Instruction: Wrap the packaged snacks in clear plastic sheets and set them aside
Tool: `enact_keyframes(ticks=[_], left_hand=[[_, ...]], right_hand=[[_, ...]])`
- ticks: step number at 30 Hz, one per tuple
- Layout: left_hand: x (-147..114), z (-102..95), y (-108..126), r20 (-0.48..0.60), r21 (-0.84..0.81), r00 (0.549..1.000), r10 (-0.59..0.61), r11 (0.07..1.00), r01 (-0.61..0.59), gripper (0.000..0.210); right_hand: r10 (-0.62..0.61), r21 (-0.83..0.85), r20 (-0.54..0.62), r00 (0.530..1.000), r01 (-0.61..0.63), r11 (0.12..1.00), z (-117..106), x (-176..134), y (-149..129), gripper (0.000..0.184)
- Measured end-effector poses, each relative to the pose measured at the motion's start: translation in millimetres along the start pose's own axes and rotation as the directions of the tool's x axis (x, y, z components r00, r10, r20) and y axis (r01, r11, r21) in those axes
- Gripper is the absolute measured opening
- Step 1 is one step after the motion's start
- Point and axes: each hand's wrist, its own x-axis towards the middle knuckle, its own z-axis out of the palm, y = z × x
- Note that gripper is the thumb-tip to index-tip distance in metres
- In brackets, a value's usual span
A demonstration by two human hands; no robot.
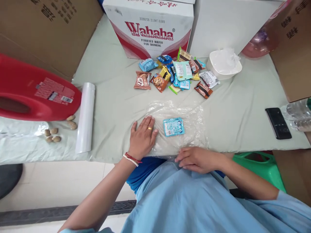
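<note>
A sheet of clear plastic film (194, 126) lies wrinkled on the cloth-covered table in front of me. On its middle rests a small light-blue flat packet (173, 127) with printing. My left hand (143, 137) lies flat, palm down, on the film's left side, fingers stretched out, just left of the packet and apart from it. At the table's front edge, my right hand (194, 159) has its fingers bent together on the film's near edge, which seems pinched there. The thumb of that hand is mostly hidden.
Several wrapped snacks (167, 76) are heaped before a Wahaha carton (155, 32). A white tub (224, 69) stands right of them; a black phone (278, 123) and bottles (300, 110) lie further right. Leftward are a white roll (85, 118), walnuts (53, 131) and a red jug (41, 90).
</note>
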Motion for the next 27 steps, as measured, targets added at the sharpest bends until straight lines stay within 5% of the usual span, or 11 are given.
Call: enact_keyframes(ticks=[3, 7, 12, 27], left_hand=[[3.4, 0.5, 1.7, 0.014, -0.001, 1.0, -0.022, 1.0, 0.022, 0.061], [-3.6, 4.9, 1.8, -0.011, 0.057, 1.0, 0.015, 0.998, -0.015, 0.071], [-15.2, 5.6, -1.9, 0.01, 0.081, 0.999, 0.049, 0.995, -0.049, 0.079], [-15.7, 6.6, -3.4, -0.004, 0.074, 0.998, 0.057, 0.996, -0.057, 0.078]], right_hand=[[0.098, 0.134, -0.111, 0.989, -0.083, 0.988, -24.3, -6.4, -4.6, 0.025], [0.213, -0.22, -0.4, 0.892, -0.319, 0.922, -49.5, 25.3, 11.5, 0.031], [0.328, -0.499, -0.298, 0.897, -0.439, 0.747, -47.1, 64.5, 33.6, 0.07], [0.41, -0.573, -0.34, 0.846, -0.532, 0.624, -42.8, 81.7, 32.0, 0.062]])
